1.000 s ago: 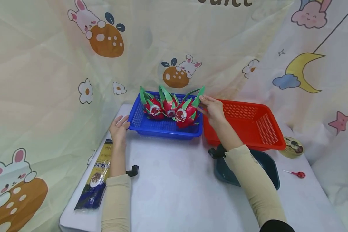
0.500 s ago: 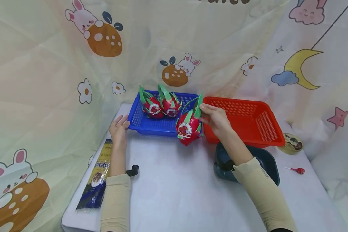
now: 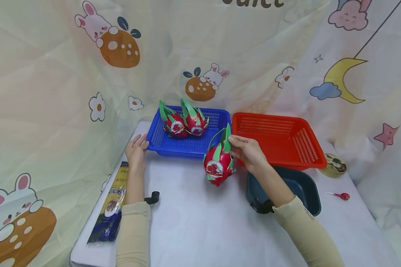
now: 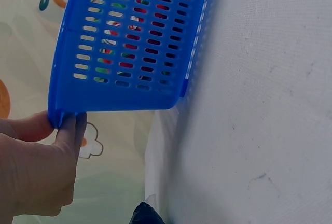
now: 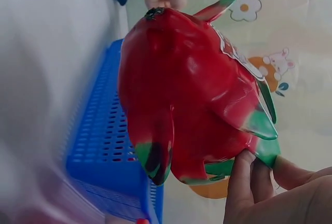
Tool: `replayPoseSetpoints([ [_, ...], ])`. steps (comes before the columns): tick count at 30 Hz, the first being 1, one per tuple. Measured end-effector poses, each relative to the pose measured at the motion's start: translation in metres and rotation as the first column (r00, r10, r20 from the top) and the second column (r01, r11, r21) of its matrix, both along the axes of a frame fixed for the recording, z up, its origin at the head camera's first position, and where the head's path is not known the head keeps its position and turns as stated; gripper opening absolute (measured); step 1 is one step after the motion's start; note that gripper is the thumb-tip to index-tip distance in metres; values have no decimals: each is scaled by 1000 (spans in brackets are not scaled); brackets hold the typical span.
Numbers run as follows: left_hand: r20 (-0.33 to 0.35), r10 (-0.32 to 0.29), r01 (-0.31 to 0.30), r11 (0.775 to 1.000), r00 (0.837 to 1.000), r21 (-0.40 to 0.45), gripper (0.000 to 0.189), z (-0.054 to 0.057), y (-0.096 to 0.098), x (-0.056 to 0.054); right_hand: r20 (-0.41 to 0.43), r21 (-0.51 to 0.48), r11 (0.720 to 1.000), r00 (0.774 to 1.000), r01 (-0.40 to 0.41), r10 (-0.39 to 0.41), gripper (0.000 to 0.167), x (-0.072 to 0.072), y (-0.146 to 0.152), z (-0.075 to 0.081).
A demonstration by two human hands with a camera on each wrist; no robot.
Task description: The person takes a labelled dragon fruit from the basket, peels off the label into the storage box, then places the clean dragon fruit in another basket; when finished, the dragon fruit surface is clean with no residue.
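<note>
My right hand (image 3: 248, 151) pinches a red dragon fruit (image 3: 218, 165) by its green top leaves, and the fruit hangs over the near right edge of the blue basket (image 3: 167, 149). In the right wrist view the fruit (image 5: 181, 89) fills the middle, with fingers and thumb on a green leaf tip. My left hand (image 3: 135, 151) grips the basket's left rim; the left wrist view has its thumb and fingers pinching the corner of the blue basket (image 4: 119, 94). Two more dragon fruits, one on the left (image 3: 175, 127) and one on the right (image 3: 196, 124), sit inside the basket.
A red basket (image 3: 270, 142) adjoins the blue one on the right. In front of it are a dark green tub (image 3: 304, 185), a round tin (image 3: 335, 165) and a lollipop (image 3: 343, 196). A yellow-and-blue packet (image 3: 110, 211) lies by the table's left edge.
The right hand has lifted the dragon fruit out of the blue basket and brought it toward me, past the near rim. The left hand stays on the basket's rim.
</note>
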State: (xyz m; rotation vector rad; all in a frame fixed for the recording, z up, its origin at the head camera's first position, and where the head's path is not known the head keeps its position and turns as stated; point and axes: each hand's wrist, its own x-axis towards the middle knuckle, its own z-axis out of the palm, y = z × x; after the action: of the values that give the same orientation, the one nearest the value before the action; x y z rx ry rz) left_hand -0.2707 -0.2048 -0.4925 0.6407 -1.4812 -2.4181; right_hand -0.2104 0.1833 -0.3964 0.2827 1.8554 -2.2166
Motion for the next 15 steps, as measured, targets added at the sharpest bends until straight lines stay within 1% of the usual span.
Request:
replayPoseSetpoints([
  [4, -6, 0, 0, 1000, 1000, -1, 55, 0, -1, 0, -3, -7, 1000, 1000, -16, 16, 47, 7, 0, -7],
  [9, -23, 6, -5, 1000, 1000, 19, 56, 1, -3, -1, 9, -1, 1000, 1000, -27, 27, 50, 14, 1, -18],
  [15, -7, -7, 7, 1000, 1000, 14, 56, 1, -1, 0, 40, 18, 1000, 999, -23, 23, 50, 21, 3, -32],
])
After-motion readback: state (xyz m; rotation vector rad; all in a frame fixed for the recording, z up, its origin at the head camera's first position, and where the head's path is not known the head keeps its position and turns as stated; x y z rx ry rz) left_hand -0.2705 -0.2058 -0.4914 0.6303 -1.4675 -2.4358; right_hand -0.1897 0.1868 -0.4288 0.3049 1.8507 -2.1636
